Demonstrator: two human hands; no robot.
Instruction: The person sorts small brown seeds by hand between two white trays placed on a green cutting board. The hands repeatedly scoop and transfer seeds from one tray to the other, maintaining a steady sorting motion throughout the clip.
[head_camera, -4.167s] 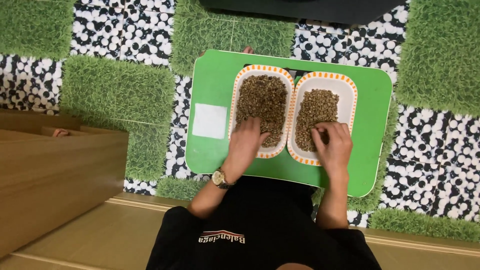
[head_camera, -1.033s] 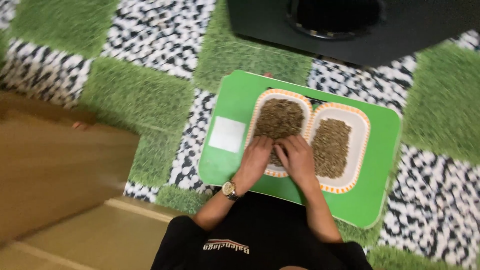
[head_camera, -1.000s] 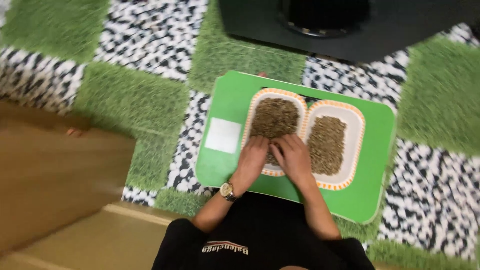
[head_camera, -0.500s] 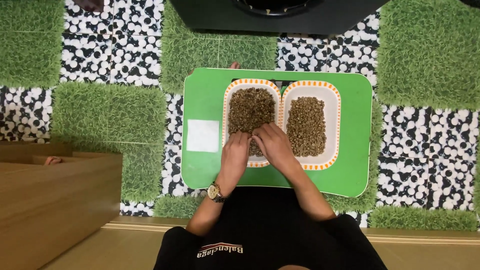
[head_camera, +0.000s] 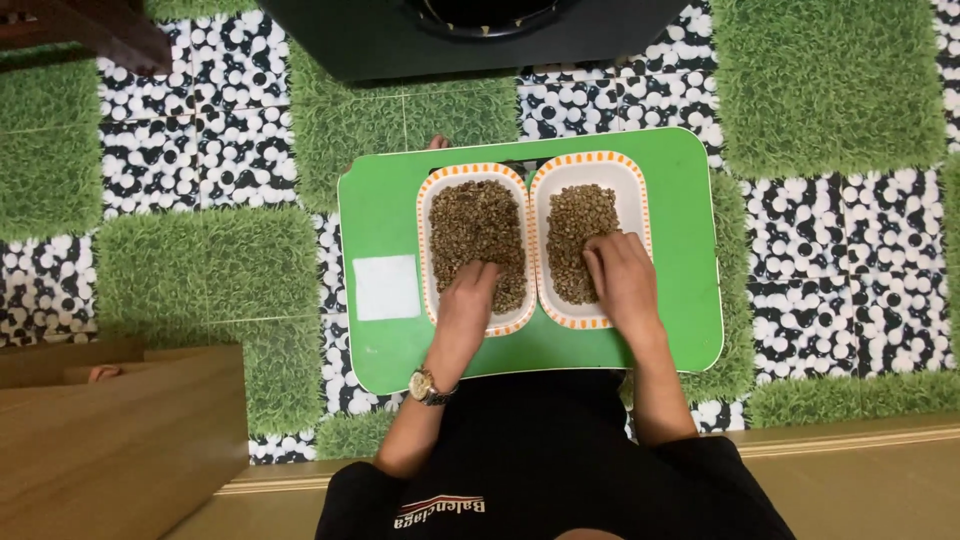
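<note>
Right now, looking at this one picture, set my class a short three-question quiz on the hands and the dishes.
1. True or false: the left hand rests in the left dish of brown grains.
2. Which hand is in the right dish? A) neither B) the right hand C) both
3. Fill in: both dishes stand on a ____ tray.

Key: 1 true; 2 B; 3 green.
</note>
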